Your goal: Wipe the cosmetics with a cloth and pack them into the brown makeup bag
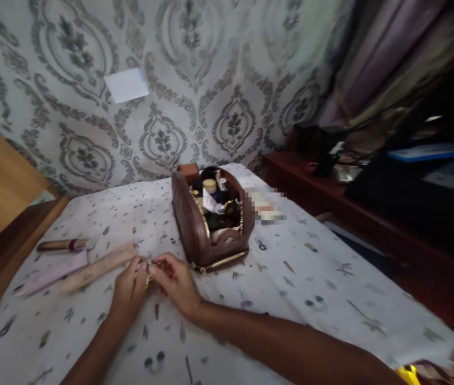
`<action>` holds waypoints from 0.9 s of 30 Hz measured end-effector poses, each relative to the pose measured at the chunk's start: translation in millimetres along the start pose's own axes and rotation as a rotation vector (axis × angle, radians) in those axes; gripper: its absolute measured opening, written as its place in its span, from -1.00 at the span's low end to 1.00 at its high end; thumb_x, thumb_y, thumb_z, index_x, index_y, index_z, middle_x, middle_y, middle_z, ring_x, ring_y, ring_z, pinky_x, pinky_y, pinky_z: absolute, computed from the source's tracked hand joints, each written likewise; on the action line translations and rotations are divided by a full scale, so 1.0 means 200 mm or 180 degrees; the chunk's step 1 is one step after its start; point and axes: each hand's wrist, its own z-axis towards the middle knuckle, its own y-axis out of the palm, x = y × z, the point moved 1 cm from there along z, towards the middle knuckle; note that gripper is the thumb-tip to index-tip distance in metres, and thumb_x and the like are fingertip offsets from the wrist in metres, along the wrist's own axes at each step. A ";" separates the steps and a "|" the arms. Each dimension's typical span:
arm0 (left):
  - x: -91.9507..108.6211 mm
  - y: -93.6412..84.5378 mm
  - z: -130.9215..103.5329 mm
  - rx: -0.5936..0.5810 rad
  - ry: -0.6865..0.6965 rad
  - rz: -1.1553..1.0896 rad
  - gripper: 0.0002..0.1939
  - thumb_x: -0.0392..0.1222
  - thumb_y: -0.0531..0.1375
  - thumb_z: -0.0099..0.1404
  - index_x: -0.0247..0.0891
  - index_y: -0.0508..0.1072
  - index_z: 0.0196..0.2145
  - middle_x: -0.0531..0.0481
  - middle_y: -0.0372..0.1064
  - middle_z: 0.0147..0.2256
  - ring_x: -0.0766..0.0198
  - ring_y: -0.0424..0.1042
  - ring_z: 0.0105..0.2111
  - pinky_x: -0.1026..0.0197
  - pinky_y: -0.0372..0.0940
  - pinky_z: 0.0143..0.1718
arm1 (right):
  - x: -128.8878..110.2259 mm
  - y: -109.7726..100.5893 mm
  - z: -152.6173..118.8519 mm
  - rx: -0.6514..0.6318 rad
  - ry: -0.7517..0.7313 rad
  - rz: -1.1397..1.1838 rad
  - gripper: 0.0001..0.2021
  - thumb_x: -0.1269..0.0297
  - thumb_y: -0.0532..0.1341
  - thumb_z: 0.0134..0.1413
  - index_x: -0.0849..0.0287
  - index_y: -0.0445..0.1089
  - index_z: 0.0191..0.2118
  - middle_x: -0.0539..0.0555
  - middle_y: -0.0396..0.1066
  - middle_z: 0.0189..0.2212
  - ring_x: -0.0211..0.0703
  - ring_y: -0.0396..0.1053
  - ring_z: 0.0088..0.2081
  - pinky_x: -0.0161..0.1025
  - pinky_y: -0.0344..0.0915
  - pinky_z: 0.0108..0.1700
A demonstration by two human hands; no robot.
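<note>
My left hand [131, 282] and my right hand [179, 283] meet just above the patterned cloth, fingers pinched together. Between them shows a bit of a small gold-coloured item [148, 280]; the fingers cover most of it, so its kind is unclear. Just beyond my right hand stands a brown cosmetic bag [189, 232], its zip open. Inside are several small bottles and jars, a cream-lidded jar [209, 185] and a white tube [212, 202] among them. Left of my hands lie a peach tube [100, 267], a lilac tube [56, 274] and a brown stick-like item [60, 245] with a red band.
A white cloth [291, 321] with small printed motifs covers the table. Behind it rises a patterned wall with a white paper [126, 85]. A blurred packet [267, 206] lies right of the bag. A wooden panel [2, 187] borders the left, a dark red shelf [302, 176] the right.
</note>
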 end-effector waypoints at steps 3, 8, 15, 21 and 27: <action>0.02 -0.02 0.02 0.0044 -0.0122 -0.0211 -0.63 0.10 -0.02 0.38 -0.21 0.39 -0.33 0.03 0.40 -0.45 0.22 0.40 -0.41 0.22 0.27 -0.33 | 0.01 -0.01 0.01 -0.0024 -0.0131 -0.0110 -0.69 -0.02 0.24 0.09 0.16 0.35 -0.34 -0.15 0.19 -0.62 -0.38 0.14 -0.63 -0.41 0.12 -0.58; -0.02 -0.08 0.06 -0.0078 -0.1032 -0.1393 -0.50 0.22 0.03 0.32 -0.27 0.43 -0.14 -0.05 0.45 -0.33 0.20 0.45 -0.42 0.22 0.36 -0.46 | 0.02 -0.01 0.01 0.0214 -0.0407 -0.0064 -0.69 0.01 0.20 0.16 0.17 0.38 -0.17 -0.07 0.34 -0.52 -0.28 0.34 -0.50 -0.33 0.33 -0.42; -0.06 -0.05 0.06 -0.0326 -0.1198 -0.1499 -0.50 0.30 0.18 0.18 -0.27 0.36 -0.41 0.16 0.20 -0.68 0.40 0.14 -0.76 0.37 0.02 -0.79 | 0.03 -0.01 0.02 0.0049 -0.0339 0.0067 -0.68 0.01 0.22 0.16 0.15 0.39 -0.13 -0.05 0.41 -0.49 -0.25 0.40 -0.47 -0.29 0.39 -0.35; -0.02 -0.07 0.06 0.0191 -0.1073 -0.1571 -0.56 0.24 0.06 0.33 -0.24 0.34 -0.29 0.17 0.18 -0.61 0.39 0.18 -0.70 0.37 0.09 -0.72 | 0.01 -0.01 0.01 0.0096 -0.0306 0.0071 -0.66 -0.03 0.24 0.14 0.17 0.36 -0.20 -0.05 0.41 -0.51 -0.26 0.39 -0.47 -0.31 0.35 -0.39; 0.02 -0.08 0.03 0.0311 -0.0552 -0.1041 -0.63 0.14 0.08 0.35 -0.25 0.37 -0.23 0.15 0.21 -0.55 0.40 0.19 -0.65 0.35 0.16 -0.61 | 0.00 0.00 0.01 0.0183 -0.0062 0.0098 -0.60 -0.14 0.22 0.12 0.14 0.25 -0.39 -0.08 0.35 -0.60 -0.30 0.32 -0.58 -0.35 0.25 -0.53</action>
